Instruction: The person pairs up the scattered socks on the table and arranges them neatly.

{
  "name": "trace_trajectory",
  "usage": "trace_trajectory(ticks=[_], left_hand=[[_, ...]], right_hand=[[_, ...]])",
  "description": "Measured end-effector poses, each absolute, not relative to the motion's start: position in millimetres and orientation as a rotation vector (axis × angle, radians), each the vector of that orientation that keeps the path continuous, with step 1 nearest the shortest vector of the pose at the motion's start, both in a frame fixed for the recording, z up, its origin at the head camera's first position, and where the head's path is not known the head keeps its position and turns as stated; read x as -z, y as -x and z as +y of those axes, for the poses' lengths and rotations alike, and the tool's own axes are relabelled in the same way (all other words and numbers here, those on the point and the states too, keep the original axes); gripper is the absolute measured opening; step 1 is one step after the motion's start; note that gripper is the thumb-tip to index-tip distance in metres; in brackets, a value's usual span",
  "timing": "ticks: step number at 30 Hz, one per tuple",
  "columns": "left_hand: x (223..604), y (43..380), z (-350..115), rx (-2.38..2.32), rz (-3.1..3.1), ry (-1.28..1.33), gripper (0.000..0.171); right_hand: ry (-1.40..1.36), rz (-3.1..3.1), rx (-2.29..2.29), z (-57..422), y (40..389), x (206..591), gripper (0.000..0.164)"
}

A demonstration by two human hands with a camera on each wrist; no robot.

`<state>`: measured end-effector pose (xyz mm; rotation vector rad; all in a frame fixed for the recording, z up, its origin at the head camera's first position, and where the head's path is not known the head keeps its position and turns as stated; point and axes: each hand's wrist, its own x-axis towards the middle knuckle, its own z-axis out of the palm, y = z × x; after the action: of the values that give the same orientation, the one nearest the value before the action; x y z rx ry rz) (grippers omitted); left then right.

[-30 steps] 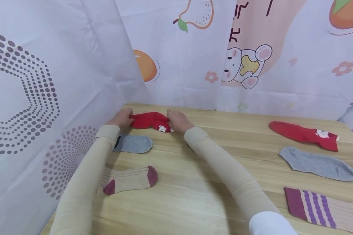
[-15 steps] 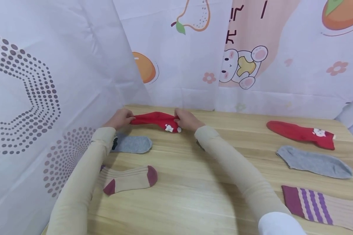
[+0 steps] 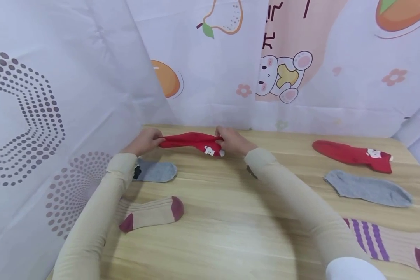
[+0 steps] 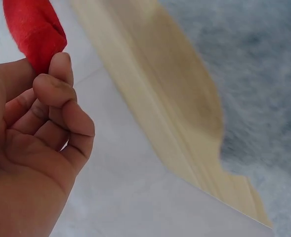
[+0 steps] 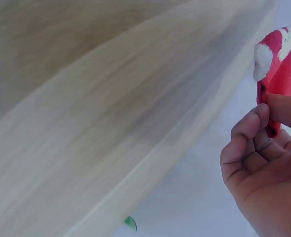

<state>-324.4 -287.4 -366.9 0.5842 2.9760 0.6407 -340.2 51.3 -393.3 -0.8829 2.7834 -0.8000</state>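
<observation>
A red sock (image 3: 190,140) with a white animal figure near its cuff is stretched between both hands at the back left of the table. My left hand (image 3: 146,141) pinches its left end between thumb and fingers; the left wrist view shows that red tip (image 4: 39,39) in the grip. At the cuff, my right hand (image 3: 233,142) pinches the other end, with the edge (image 5: 271,89) seen between thumb and forefinger in the right wrist view. Just in front of the left hand lies a grey sock (image 3: 157,171), partly behind the sleeve.
Nearer on the left lies a beige sock (image 3: 154,214) with maroon heel and toe. Along the right side lie another red sock (image 3: 350,154), a grey sock (image 3: 369,188) and a beige striped sock (image 3: 392,241). Printed curtains (image 3: 210,89) border the wooden table (image 3: 210,217).
My right hand has moved to the right with the cuff, and the red sock is drawn out longer and straighter between the hands. The head view has shifted slightly.
</observation>
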Motion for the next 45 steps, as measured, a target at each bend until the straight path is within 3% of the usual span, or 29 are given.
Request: trace_trajectory(ticks=[12,31,45], left_hand=[[356,317,-271,-0.648,2.943,-0.505,0.012],[356,305,-220,-0.694,2.929,-0.645,0.013],[355,292,-176,-0.696,2.939,-0.788,0.013]], right_hand=[[0.865,2.779,0.798,77,324,385,0.018],[0.762,2.813,0.810,131,304,382,0.029],[0.786,2.889,0.764,177,282,375,0.020]])
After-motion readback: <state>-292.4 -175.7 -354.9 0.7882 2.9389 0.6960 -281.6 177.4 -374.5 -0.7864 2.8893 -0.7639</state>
